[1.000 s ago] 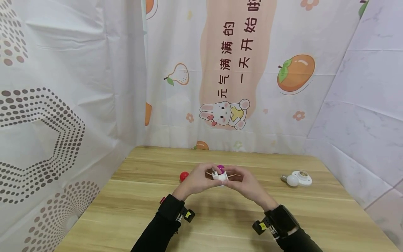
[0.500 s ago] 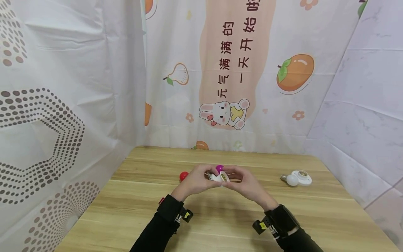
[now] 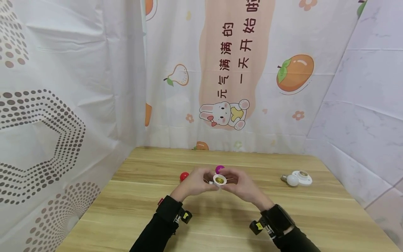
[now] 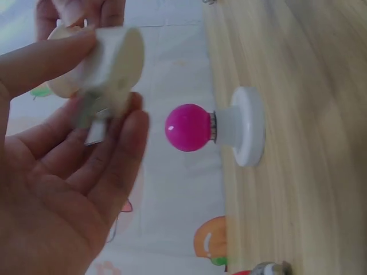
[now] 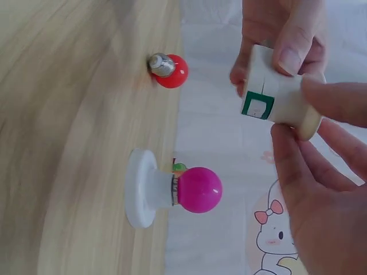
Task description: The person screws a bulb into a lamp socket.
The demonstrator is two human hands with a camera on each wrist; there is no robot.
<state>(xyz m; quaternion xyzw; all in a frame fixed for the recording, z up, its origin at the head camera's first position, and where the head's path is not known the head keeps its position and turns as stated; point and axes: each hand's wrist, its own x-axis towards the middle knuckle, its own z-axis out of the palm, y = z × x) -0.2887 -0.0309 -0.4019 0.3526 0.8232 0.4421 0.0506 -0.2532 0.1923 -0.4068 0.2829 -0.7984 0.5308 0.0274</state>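
Both hands hold a small white plug-in lamp socket above the middle of the table. Its round, brass-lined opening faces the head camera. The left hand grips it from the left, thumb along its side. From the right, the right hand pinches its round rim between thumb and fingers. A green label shows on the body in the right wrist view. Flat metal prongs stick out by the left fingers in the left wrist view. Just beyond the hands, a magenta bulb stands upright in a white round lamp base.
A red bulb lies on the wooden table left of the hands, its metal cap visible in the right wrist view. Toward the right, a white bulb lies against a second white lamp base. A printed curtain hangs behind the table.
The lamp socket has turned between the fingers, its brass-lined opening swinging round to face the head camera. Both hands stay in about the same place.
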